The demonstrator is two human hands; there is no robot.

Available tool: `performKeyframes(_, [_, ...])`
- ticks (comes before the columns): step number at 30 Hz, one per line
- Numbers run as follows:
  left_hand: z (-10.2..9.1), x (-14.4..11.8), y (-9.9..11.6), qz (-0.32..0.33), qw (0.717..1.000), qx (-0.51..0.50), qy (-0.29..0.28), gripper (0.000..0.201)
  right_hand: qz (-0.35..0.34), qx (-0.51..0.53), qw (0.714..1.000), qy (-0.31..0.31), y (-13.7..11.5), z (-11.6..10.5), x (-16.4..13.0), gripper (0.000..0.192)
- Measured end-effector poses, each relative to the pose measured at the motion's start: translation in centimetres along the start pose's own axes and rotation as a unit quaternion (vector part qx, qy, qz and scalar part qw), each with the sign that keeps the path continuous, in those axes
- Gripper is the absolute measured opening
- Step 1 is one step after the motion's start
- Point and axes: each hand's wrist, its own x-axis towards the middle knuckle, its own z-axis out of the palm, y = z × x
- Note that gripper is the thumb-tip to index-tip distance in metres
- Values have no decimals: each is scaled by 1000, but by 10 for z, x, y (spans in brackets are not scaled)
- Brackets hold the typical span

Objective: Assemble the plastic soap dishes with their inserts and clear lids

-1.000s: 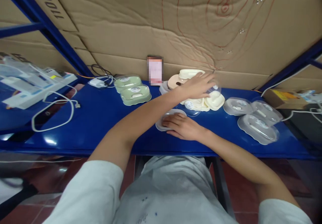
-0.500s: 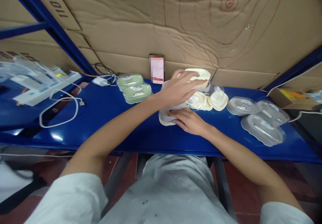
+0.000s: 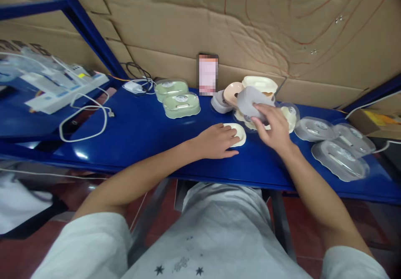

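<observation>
My left hand (image 3: pixel 219 141) rests on a shallow cream soap dish (image 3: pixel 240 136) that lies on the blue table. Its fingers reach over the dish and the thumb stretches out apart from the rim. My right hand (image 3: pixel 275 128) grips a grey translucent soap box part (image 3: pixel 252 101) between thumb and fingers, raised and tilted over the pile at the back. In that pile are a peach oval piece (image 3: pixel 231 94), a cream piece (image 3: pixel 260 82) and another grey part (image 3: pixel 221 102). More cream pieces (image 3: pixel 290 116) sit partly hidden behind my right hand.
Two green lidded soap boxes (image 3: pixel 181 105) stand at the back left; several grey ones (image 3: pixel 340 160) stand at the right. A phone (image 3: pixel 207 74) leans on the cardboard. Power strips (image 3: pixel 65 95) and white cables (image 3: pixel 83 139) occupy the left side.
My left hand has come forward from the back pile onto the cream dish. My right hand has moved up and right with the grey part, which was previously over the cream dish.
</observation>
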Motion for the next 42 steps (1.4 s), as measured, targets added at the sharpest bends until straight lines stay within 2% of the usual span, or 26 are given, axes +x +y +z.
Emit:
performKeyframes(3, [9, -2, -6, -19, 999, -4, -42, 33, 59, -78, 995, -9, 24, -11, 4, 41])
performKeyframes(7, [8, -5, -15, -9, 998, -34, -50, 22, 116, -111, 986, -40, 53, -11, 2, 37])
performKeyframes(12, [-2, -4, -15, -4, 998, -65, -19, 27, 122, -120, 983, -65, 58, -9, -1, 37])
performKeyframes(16, [-7, -2, -13, 5, 999, -46, 18, 28, 99, -129, 984, -74, 50, -15, 2, 31])
performKeyframes(19, [-6, -1, -14, 11, 1000, -23, 18, 25, 75, -116, 989, -51, 36, -19, 5, 28])
performKeyframes(22, [-4, -1, -18, 1, 999, -14, 29, 25, -2, -54, 997, -49, 12, -17, 7, 29])
performKeyframes(26, [-3, -3, -24, -30, 994, -27, 102, 30, -114, 4, 988, -104, -13, -1, 4, 44])
performKeyframes(29, [-3, -3, -27, -31, 990, -30, 132, 31, -140, -1, 986, -91, -14, 9, 0, 39])
performKeyframes(32, [-8, -5, -35, -41, 990, -30, 129, 35, -151, 8, 988, -43, -2, 5, -1, 36])
performKeyframes(34, [-18, -9, -47, -77, 988, -26, 128, 43, -126, -11, 992, -6, 10, -6, 0, 36])
performKeyframes(37, [-37, -23, -73, -202, 975, -8, 92, 60, -10, -74, 996, 54, 36, -26, 4, 33])
performKeyframes(40, [-51, -44, -100, -362, 932, -7, -18, 80, 143, -121, 977, 98, 72, -38, 3, 34])
performKeyframes(42, [-53, -57, -114, -433, 894, -36, -110, 95, 217, -134, 963, 86, 95, -38, -1, 39])
